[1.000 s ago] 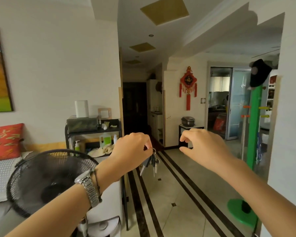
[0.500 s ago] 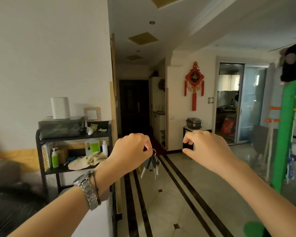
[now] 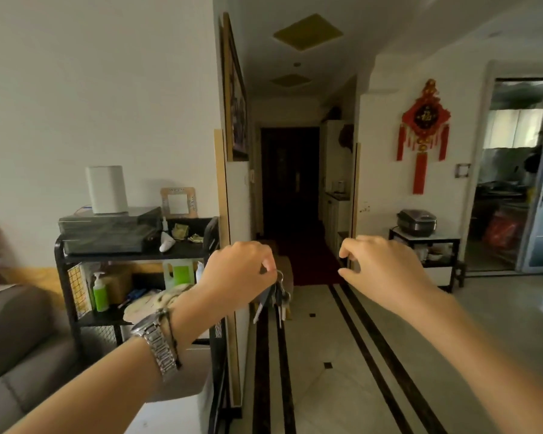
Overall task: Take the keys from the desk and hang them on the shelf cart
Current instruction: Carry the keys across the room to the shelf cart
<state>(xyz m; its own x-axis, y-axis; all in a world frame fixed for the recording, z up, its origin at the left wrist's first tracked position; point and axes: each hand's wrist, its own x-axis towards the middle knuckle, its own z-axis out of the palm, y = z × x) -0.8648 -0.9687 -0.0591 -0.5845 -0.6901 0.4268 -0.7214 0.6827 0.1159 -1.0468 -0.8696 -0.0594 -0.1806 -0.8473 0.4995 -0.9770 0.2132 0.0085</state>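
Note:
A bunch of keys [image 3: 275, 300] dangles from a metal ring pinched in my left hand [image 3: 239, 272], held out at mid-height in the centre of the view. My right hand [image 3: 380, 270] hovers a little to the right of the keys, fingers loosely curled and apart, holding nothing. The black metal shelf cart [image 3: 61, 267] stands against the wall to the left, just behind and beside my left hand. Its top shelf carries a grey box with a white cylinder device on it; the middle shelf holds bottles and cloth.
A grey sofa [image 3: 10, 336] sits at the lower left. A dark hallway [image 3: 290, 195] opens straight ahead over a tiled floor with black stripes [image 3: 367, 327]. At the right a small black stand [image 3: 423, 255] bears a rice cooker, under a red wall ornament [image 3: 423, 133].
The view has moved forward and to the right, bringing the shelf cart closer; the fan and green coat stand have left the frame. Both hands hold the same pose with the keys.

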